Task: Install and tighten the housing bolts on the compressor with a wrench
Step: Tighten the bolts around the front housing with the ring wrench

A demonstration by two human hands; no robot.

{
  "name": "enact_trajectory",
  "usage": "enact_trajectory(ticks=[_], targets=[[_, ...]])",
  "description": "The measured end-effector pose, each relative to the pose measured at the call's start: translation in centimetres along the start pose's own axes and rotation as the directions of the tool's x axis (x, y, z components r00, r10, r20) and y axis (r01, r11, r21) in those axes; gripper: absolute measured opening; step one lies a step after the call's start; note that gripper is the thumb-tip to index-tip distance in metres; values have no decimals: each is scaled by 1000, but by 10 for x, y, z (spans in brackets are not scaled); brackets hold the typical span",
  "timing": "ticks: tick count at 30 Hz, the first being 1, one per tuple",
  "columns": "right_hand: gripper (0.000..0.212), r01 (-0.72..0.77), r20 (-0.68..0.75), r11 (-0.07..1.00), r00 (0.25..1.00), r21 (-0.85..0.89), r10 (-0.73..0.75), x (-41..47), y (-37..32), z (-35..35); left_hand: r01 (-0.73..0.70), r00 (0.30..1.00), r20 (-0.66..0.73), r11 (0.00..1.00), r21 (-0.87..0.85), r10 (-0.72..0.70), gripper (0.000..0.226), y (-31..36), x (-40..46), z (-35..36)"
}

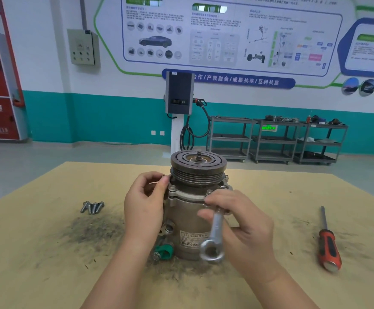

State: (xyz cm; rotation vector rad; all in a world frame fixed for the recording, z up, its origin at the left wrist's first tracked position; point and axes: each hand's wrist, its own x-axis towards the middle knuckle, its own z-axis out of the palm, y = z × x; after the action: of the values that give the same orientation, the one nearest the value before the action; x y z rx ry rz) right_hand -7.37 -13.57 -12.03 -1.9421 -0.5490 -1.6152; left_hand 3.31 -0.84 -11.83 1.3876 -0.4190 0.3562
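Note:
The compressor (pixel 192 210) stands upright on the brown table, its dark pulley (pixel 198 162) on top. Bolt heads sit in its housing flange (pixel 186 195). My left hand (pixel 144 206) is at the compressor's left side, its fingertips pinching a bolt at the flange below the pulley. My right hand (pixel 239 226) grips a silver ring wrench (pixel 215 233) near its upper end, in front of the flange; the wrench's ring end hangs down toward me. Several loose bolts (pixel 92 207) lie on the table to the left.
A red-handled screwdriver (pixel 328 244) lies on the table (pixel 48 253) at the right. A green fitting (pixel 163 250) sits at the compressor's base. Dark grit is scattered on the cardboard-coloured surface. Carts and a charging post stand far behind.

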Motion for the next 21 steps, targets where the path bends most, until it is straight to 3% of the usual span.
enact_trajectory(ticks=[3,5,7,11,16,19,21], targets=[[22,-162,-119,969,975,188,186,8,0,-9,20,1000,4,1000,24,-20,13,0,1,0],[30,-271,-248,874,887,403,390,14,1,-15,35,999,14,999,31,-35,19,0,0,1],[36,-346,-284,742,766,575,577,19,2,-19,44,999,13,999,16,-45,20,1,-1,1],[40,-426,-140,473,611,771,779,25,9,-26,35,999,0,999,-16,-35,7,5,-4,3],[51,-486,31,265,518,833,855,30,17,-32,38,999,-4,999,-24,-38,4,3,-2,2],[49,-466,-21,289,501,836,865,27,16,-27,33,999,0,999,16,-33,11,0,-1,2],[41,-434,-171,483,584,760,793,19,12,-19,36,999,0,999,30,-36,16,-1,-1,2]])
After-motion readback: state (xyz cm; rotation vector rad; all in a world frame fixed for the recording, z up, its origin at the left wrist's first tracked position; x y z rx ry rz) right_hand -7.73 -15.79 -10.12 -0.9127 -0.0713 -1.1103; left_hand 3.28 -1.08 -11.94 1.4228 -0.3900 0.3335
